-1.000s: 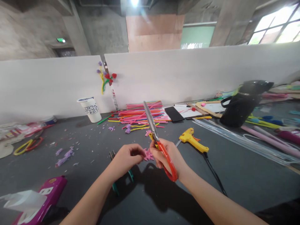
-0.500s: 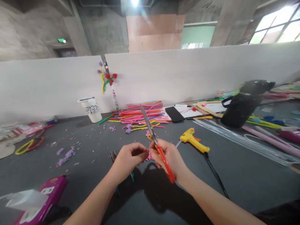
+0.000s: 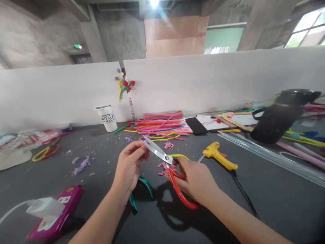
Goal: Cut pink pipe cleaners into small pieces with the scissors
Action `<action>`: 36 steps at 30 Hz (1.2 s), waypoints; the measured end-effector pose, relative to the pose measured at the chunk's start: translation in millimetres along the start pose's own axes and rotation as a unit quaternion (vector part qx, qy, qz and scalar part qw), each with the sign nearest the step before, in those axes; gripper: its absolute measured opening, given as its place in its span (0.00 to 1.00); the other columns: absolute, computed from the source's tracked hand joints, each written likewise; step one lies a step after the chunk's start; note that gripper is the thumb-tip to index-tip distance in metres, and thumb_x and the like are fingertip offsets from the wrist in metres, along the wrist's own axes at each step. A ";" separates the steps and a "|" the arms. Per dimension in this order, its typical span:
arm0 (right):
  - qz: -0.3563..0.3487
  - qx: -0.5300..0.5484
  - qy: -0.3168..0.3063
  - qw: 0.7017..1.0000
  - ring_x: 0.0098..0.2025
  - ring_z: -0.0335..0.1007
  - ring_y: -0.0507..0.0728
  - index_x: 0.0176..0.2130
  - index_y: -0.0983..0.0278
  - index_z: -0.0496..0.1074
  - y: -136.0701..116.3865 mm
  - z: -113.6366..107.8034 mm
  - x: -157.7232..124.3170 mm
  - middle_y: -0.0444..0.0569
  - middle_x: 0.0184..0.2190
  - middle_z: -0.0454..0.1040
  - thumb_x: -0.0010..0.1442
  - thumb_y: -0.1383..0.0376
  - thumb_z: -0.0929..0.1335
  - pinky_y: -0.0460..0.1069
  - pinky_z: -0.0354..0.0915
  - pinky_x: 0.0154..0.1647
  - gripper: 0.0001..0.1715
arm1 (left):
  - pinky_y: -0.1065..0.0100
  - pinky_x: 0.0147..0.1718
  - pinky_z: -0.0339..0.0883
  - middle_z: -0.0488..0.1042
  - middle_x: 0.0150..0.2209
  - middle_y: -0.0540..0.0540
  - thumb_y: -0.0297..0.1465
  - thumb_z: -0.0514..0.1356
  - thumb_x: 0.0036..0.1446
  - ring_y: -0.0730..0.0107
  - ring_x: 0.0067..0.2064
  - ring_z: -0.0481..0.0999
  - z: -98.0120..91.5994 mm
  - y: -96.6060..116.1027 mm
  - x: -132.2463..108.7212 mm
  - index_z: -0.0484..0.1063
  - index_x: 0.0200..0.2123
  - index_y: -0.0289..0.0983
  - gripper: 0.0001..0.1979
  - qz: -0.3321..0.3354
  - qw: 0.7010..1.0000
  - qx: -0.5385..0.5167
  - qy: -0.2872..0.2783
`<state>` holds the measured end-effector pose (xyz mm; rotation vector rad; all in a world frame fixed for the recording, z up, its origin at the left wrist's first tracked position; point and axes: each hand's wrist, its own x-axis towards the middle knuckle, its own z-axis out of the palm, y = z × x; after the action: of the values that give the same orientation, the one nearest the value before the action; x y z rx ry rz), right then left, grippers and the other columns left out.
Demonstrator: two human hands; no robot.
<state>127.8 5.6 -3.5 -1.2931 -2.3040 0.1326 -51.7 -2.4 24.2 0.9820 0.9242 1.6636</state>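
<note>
My right hand (image 3: 196,174) is closed around scissors (image 3: 175,184) with red handles. Their blades are parted slightly and point left toward my other hand. A thin yellow strip (image 3: 180,156) curves out by my right fingers; whether they grip it, I cannot tell. My left hand (image 3: 128,164) pinches at the blade tips; what it holds is hidden or too small to name. Below the scissors lie short cut pink pieces (image 3: 162,166), with another small pink pile (image 3: 169,145) beyond. Teal-handled pliers (image 3: 146,186) rest beside my left wrist, partly covered by it.
Pink pipe cleaners (image 3: 162,123) are heaped at the back beside a black phone (image 3: 196,125). A yellow glue gun (image 3: 220,156) and black jug (image 3: 278,117) stand right. Left are a paper cup (image 3: 106,118), purple scraps (image 3: 81,166), other scissors (image 3: 42,154) and a magenta power strip (image 3: 68,206).
My left hand has moved left and up, away from my right fingers. The scissors have tilted left and their blades have opened. More cut pink pieces are visible. The view has shifted slightly left.
</note>
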 end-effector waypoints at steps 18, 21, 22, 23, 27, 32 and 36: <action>-0.053 -0.144 0.077 0.985 0.21 0.65 0.55 0.28 0.64 0.63 -0.4 -1.1 -4.4 0.46 0.18 0.68 0.54 0.49 0.57 0.46 0.49 0.22 0.22 | 0.76 0.28 0.62 0.69 0.23 0.52 0.25 0.59 0.47 0.80 0.25 0.68 0.9 0.1 -0.8 0.71 0.25 0.35 0.02 0.005 0.998 -0.058 -0.009; -0.054 -0.139 0.073 0.986 0.21 0.65 0.55 0.28 0.64 0.63 -0.1 -1.1 -4.2 0.46 0.18 0.68 0.55 0.50 0.57 0.46 0.48 0.22 0.21 | 0.76 0.27 0.62 0.70 0.23 0.52 0.25 0.59 0.46 0.80 0.25 0.68 0.8 -0.1 -0.8 0.71 0.25 0.35 0.02 0.005 0.998 -0.060 -0.008; -0.055 -0.139 0.074 0.986 0.21 0.65 0.55 0.28 0.64 0.63 -0.1 -1.1 -4.0 0.46 0.18 0.68 0.55 0.50 0.57 0.46 0.48 0.22 0.21 | 0.76 0.27 0.63 0.70 0.23 0.52 0.24 0.59 0.46 0.80 0.25 0.68 0.7 -0.2 -0.8 0.71 0.25 0.35 0.02 0.005 0.998 -0.061 -0.009; -0.056 -0.139 0.075 0.986 0.21 0.65 0.55 0.28 0.64 0.63 -0.2 -1.0 -3.8 0.46 0.19 0.68 0.55 0.50 0.57 0.46 0.48 0.22 0.21 | 0.76 0.27 0.63 0.70 0.23 0.52 0.24 0.59 0.46 0.80 0.25 0.68 0.5 -0.3 -0.8 0.71 0.25 0.35 0.02 0.005 0.998 -0.062 -0.009; -0.060 -0.148 0.080 0.984 0.21 0.66 0.55 0.28 0.64 0.63 -0.1 -0.1 -2.9 0.46 0.19 0.69 0.54 0.50 0.57 0.46 0.48 0.22 0.21 | 0.76 0.27 0.63 0.69 0.22 0.52 0.24 0.59 0.46 0.80 0.25 0.68 0.1 -0.2 -0.6 0.71 0.24 0.35 0.03 0.001 0.998 -0.066 -0.010; -0.065 -0.150 0.078 0.983 0.21 0.65 0.55 0.28 0.64 0.63 0.0 1.8 -2.5 0.45 0.18 0.68 0.55 0.50 0.57 0.47 0.47 0.22 0.20 | 0.77 0.27 0.63 0.69 0.22 0.52 0.24 0.58 0.47 0.81 0.25 0.67 0.7 0.4 0.0 0.71 0.24 0.35 0.03 -0.002 0.998 -0.068 -0.009; -0.067 -0.151 0.075 0.983 0.20 0.65 0.54 0.28 0.63 0.63 -0.3 2.8 -1.9 0.45 0.18 0.68 0.55 0.51 0.57 0.47 0.47 0.21 0.20 | 0.77 0.27 0.62 0.68 0.23 0.52 0.24 0.59 0.47 0.81 0.25 0.67 0.4 0.7 0.2 0.71 0.24 0.34 0.02 -0.006 0.998 -0.069 -0.013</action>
<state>127.1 4.3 -6.5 -1.2353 -2.3333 -0.3601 -51.5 -2.4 25.0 0.9016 0.7852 1.6768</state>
